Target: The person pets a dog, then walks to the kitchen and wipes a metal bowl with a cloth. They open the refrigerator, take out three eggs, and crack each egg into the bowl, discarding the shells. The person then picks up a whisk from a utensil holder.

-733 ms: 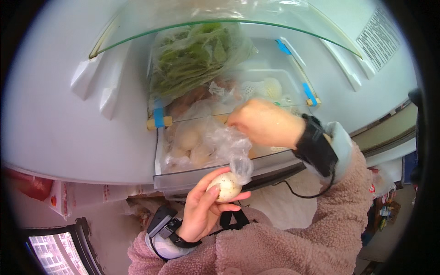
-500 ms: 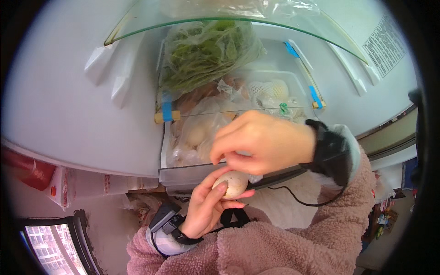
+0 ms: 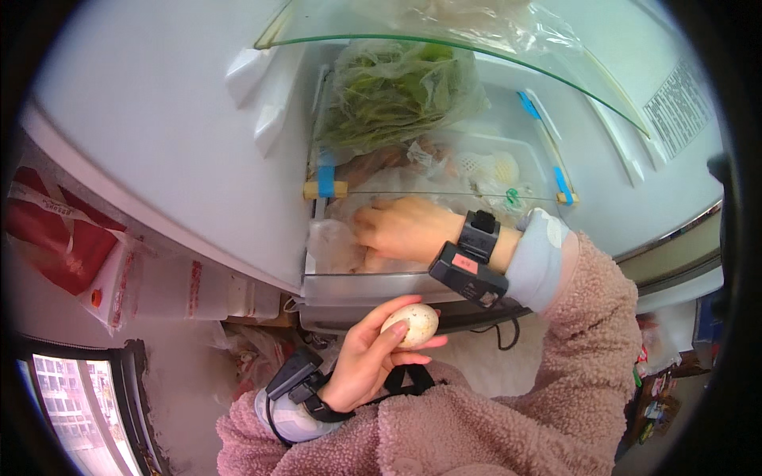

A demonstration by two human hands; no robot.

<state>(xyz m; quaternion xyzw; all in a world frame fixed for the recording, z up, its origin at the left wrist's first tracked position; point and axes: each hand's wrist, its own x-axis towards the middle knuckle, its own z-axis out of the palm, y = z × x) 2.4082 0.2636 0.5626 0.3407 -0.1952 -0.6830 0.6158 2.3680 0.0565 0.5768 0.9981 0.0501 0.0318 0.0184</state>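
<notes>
My left hand (image 3: 373,353) holds a pale, speckled egg (image 3: 409,325) with fingers wrapped round it, just below the drawer's front edge. Inside the clear fridge drawer (image 3: 333,287), my right hand (image 3: 401,226) reaches among crumpled plastic bags (image 3: 329,246), its fingers curled, their tips partly hidden; whatever they hold is unclear. Behind it lie reddish-brown items in plastic (image 3: 381,163) and a white foam-netted piece of produce (image 3: 488,166).
A bag of leafy greens (image 3: 397,99) fills the drawer's back left beneath a glass shelf (image 3: 548,67). A wooden strip with blue tape (image 3: 325,189) crosses the left rail. Red packaging (image 3: 51,230) and a window (image 3: 75,401) are at the left.
My right hand has left the egg and moved down into the drawer among the bags. The clear bag no longer covers the egg in my left hand. The view has shifted slightly.
</notes>
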